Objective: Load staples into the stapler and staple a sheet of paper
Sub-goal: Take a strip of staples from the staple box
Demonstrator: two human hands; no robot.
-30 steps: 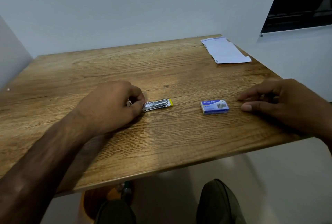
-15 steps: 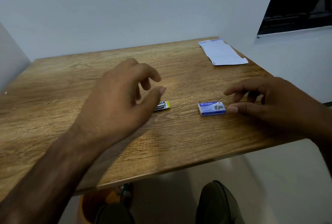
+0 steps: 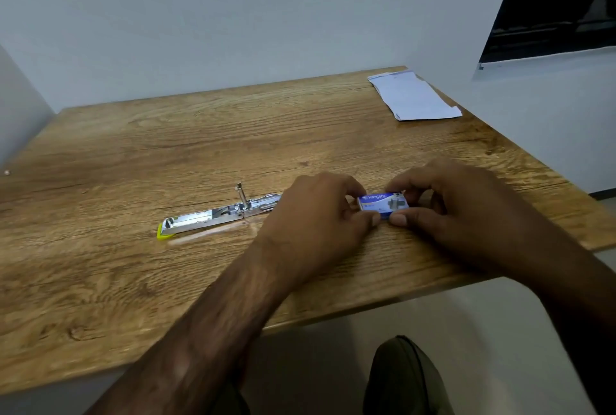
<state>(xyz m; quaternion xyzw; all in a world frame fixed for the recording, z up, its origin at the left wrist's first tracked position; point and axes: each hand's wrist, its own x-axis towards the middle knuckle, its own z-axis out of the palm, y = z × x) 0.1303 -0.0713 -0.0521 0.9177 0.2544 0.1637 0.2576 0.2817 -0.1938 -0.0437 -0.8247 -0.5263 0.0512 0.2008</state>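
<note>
Staple box (image 3: 383, 205), near surface's front edge: pinched between left hand (image 3: 320, 214) and right hand (image 3: 450, 211). Stapler (image 3: 213, 216) lies opened flat just leftward, long axis left-right.

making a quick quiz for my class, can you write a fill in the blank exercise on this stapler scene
1. Both hands hold the small ____ box of staples.
2. The stapler lies opened out flat, to the ____ of the left hand.
3. The folded paper lies at the table's far ____ corner.
4. The stapler's tip is ____.

Missing words: blue; left; right; yellow
</note>
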